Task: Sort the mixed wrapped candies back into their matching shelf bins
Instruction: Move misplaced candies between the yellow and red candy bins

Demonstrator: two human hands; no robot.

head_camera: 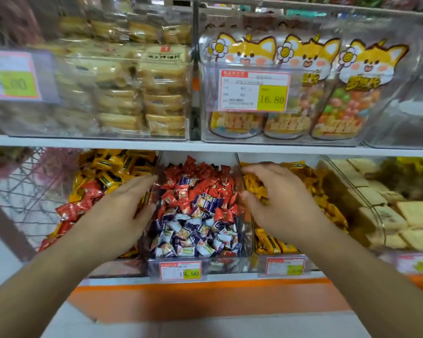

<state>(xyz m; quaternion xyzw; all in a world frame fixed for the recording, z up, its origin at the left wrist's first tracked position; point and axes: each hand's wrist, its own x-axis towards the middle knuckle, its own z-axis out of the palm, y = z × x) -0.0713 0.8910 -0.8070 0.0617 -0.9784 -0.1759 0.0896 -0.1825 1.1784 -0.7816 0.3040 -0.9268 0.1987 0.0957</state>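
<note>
A clear middle bin (pixel 239 172) on the lower shelf holds red wrapped candies (pixel 200 176) at the back and blue-and-white wrapped candies (pixel 195 230) at the front, mixed where they meet. My left hand (pixel 117 211) lies flat with straight fingers against the bin's left wall, over the left bin of orange and red candies (pixel 88 191). My right hand (pixel 276 198) hovers over the right bin of yellow candies (pixel 327 208), fingers bent down at the middle bin's right wall. Whether its fingertips hold a candy is hidden.
The upper shelf (pixel 132 142) carries clear bins of packaged biscuits (pixel 142 89) and cartoon-fox candy bags (pixel 308 93). Price tags (pixel 180 271) hang on the bin fronts. Square tan snack packs (pixel 401 215) fill the far-right bin. A wire basket (pixel 22 191) stands at left.
</note>
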